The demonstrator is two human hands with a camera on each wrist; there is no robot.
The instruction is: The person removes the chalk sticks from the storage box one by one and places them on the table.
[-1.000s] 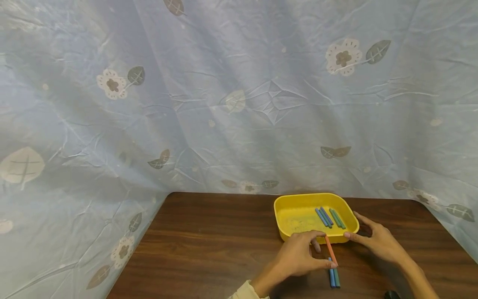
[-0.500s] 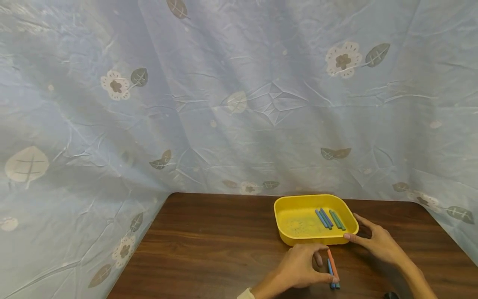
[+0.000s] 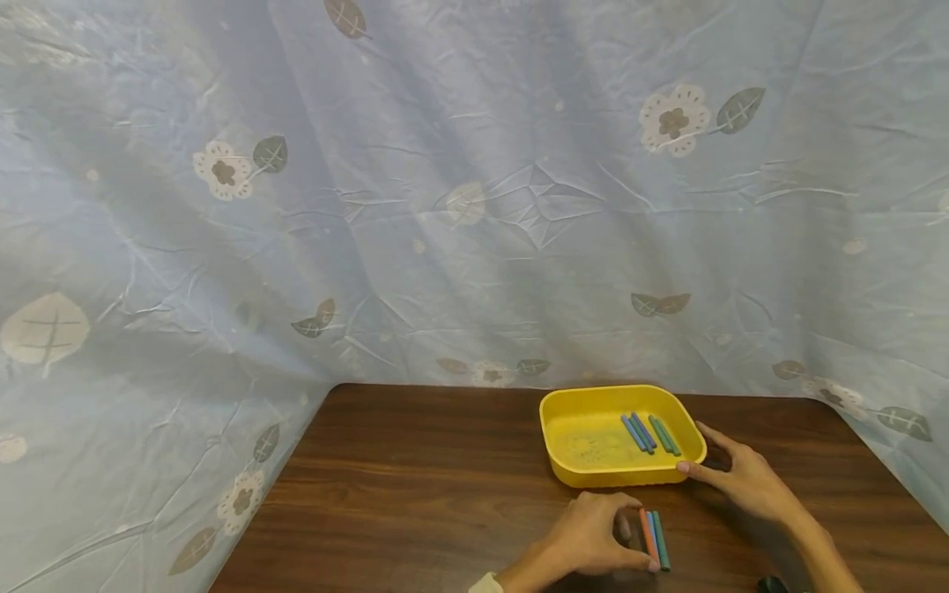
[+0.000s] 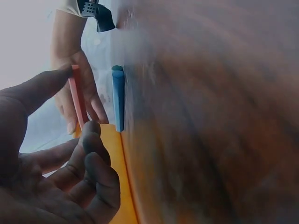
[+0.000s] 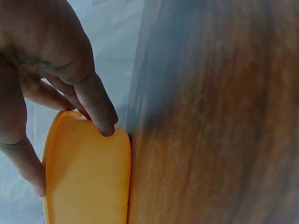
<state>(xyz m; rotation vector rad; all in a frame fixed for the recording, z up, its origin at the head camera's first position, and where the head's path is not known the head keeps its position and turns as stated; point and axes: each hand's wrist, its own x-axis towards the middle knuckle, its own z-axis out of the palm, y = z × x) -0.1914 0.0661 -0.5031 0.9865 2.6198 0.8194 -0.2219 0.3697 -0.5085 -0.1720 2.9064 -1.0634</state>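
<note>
Between thumb and fingertips, my left hand (image 3: 589, 535) pinches an orange chalk stick (image 4: 78, 96) by its two ends. In the left wrist view the stick is held apart from the table. Next to it, a blue chalk stick (image 3: 653, 534) and a green chalk stick (image 3: 661, 541) lie side by side on the table. My right hand (image 3: 749, 482) holds the right end of a yellow tray (image 3: 619, 477), thumb at the front rim and fingers at the side wall. Inside the tray rest several blue, purple and green chalk sticks (image 3: 639, 433), with smudges of dust on its floor.
The brown wooden table (image 3: 415, 486) runs back to a pale floral curtain (image 3: 474, 247), which hangs behind it and along the left. A small black object (image 3: 772, 585) shows at the bottom edge, near the right forearm.
My left hand has drawn the orange chalk back from the tray's front, then left of the blue and green sticks. My right hand keeps its hold on the tray.
</note>
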